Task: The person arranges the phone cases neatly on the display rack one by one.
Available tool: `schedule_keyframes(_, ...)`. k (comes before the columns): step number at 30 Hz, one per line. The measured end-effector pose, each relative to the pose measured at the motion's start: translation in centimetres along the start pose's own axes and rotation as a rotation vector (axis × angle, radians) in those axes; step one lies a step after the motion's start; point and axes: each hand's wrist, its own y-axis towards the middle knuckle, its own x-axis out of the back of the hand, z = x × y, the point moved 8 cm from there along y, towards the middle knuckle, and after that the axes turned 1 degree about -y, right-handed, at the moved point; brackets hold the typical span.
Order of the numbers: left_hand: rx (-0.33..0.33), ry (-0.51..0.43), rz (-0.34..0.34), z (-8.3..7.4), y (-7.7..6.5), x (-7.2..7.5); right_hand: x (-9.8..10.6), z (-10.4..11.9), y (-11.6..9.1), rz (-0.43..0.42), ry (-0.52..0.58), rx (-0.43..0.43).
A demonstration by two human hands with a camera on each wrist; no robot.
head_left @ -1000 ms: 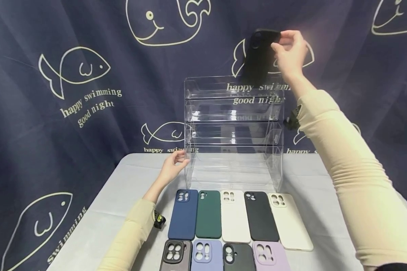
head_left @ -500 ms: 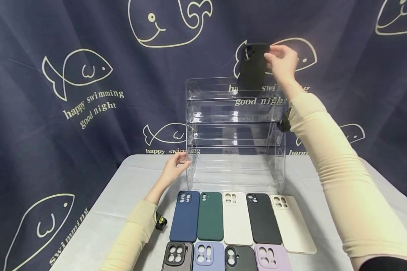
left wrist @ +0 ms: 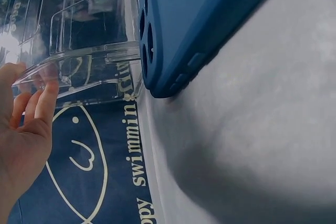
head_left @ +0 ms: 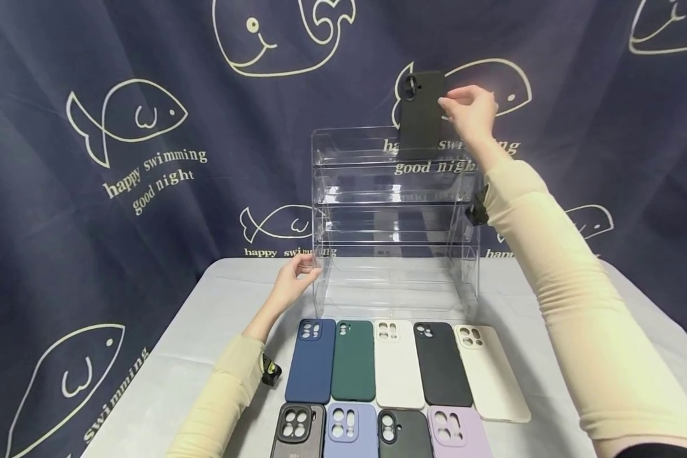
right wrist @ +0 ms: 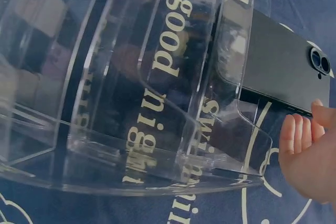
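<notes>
A black phone case (head_left: 421, 117) stands upright in the top tier of a clear tiered display rack (head_left: 395, 312), its camera cutout at the upper left. My right hand (head_left: 471, 113) pinches the case by its right edge. The right wrist view has the lower end of the black phone case (right wrist: 278, 59) behind the rack's clear front lip, with my right hand (right wrist: 312, 150) at its long edge. At the rack's left side panel, my left hand (head_left: 292, 280) grips the edge. The left wrist view shows fingers of the left hand (left wrist: 26, 140) seen partly through the clear plastic.
On the pale table (head_left: 177, 369) before the rack lie phone cases in two rows: blue (head_left: 310, 362), green (head_left: 353, 362), white (head_left: 399, 369), black (head_left: 443, 366) and cream (head_left: 495, 375) behind, several more in front. A dark curtain (head_left: 149, 38) with fish drawings hangs behind.
My right hand has brought the black phone case left and down into the rack's top tier, then slid lower along its edge. The left hand has stayed at the rack's side.
</notes>
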Motion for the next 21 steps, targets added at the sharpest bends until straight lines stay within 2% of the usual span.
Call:
schedule_keyframes(4,0.01,0.015,0.01,-2.1,-1.0,0.1,0.1,-0.1,-0.9,0.049,0.004,0.017)
schedule_keyframes(6,0.018,0.012,0.013,-2.2,-1.0,0.1,0.2,0.0,-1.2,0.073,0.01,0.015)
schedule_keyframes(7,0.026,0.009,0.015,-2.2,-1.1,0.1,0.2,0.0,-1.4,0.088,0.01,0.01)
schedule_keyframes(11,0.041,0.003,0.007,0.1,-0.4,0.1,0.4,0.2,-2.2,0.155,0.007,0.008)
schedule_keyframes(21,0.058,0.008,0.02,-0.3,-0.5,0.1,2.8,1.0,-3.9,0.244,-0.005,0.037)
